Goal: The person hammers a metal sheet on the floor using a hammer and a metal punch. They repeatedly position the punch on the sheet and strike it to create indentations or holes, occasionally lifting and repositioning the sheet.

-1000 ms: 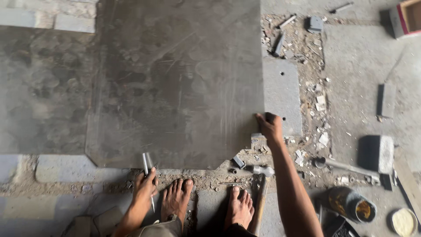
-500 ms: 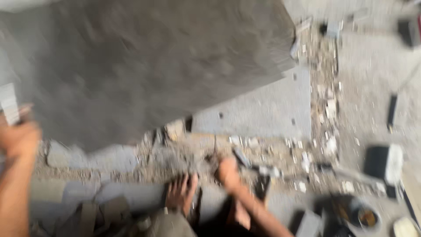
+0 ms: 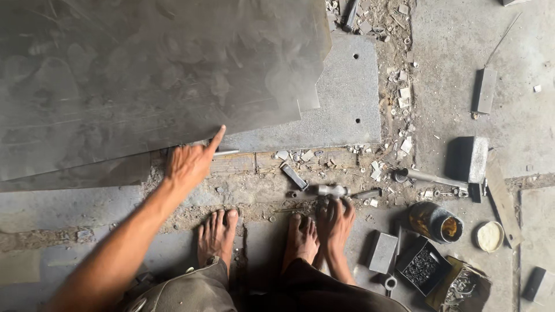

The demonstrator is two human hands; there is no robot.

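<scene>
- My worry: the big metal sheet point(image 3: 144, 75) on the floor could slide and its edge nick my left hand point(image 3: 191, 163), which rests open below that edge, forefinger touching it, gripping nothing.
- Right hand point(image 3: 334, 222), farther below the sheet beside my feet, reaches a grey hammer-like tool point(image 3: 330, 190); whether that grip has closed, I cannot quite tell.

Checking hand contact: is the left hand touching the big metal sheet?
Yes, the left hand has its forefinger against the edge of the metal sheet.
</scene>
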